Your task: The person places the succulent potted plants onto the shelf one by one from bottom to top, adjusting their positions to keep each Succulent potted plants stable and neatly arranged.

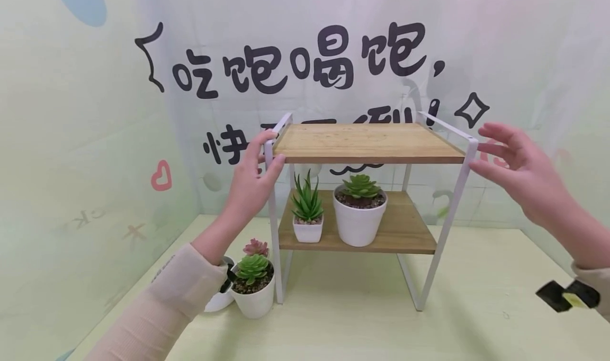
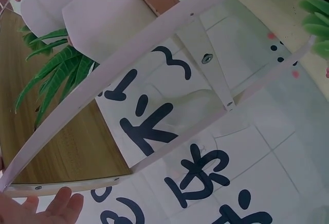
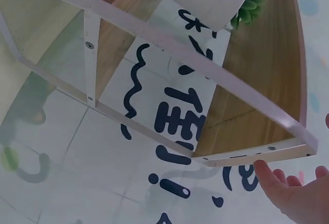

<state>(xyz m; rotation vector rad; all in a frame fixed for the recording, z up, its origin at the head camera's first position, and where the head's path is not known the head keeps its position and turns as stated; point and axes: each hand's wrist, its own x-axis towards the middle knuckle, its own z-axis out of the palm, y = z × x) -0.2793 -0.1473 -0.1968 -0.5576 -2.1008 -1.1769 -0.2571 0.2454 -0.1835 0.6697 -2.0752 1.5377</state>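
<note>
A two-tier shelf rack point(image 1: 367, 143) with wooden boards and a white metal frame stands on the table. At its upper left front corner my left hand point(image 1: 250, 173) grips the frame, thumb across the front post and fingers along the outer side. My right hand point(image 1: 526, 168) is at the opposite top corner, fingers spread, thumb right at the post. On the lower board point(image 1: 405, 228) are a spiky plant in a small white square pot point(image 1: 308, 231) and a green succulent in a larger round white pot point(image 1: 359, 220).
Left of the rack, a potted green succulent point(image 1: 254, 297) stands on the table point(image 1: 343, 329) beside a pinkish succulent point(image 1: 256, 247) and a partly hidden white pot point(image 1: 219, 300). Behind rises a printed wall sheet point(image 1: 305, 11) with dark lettering.
</note>
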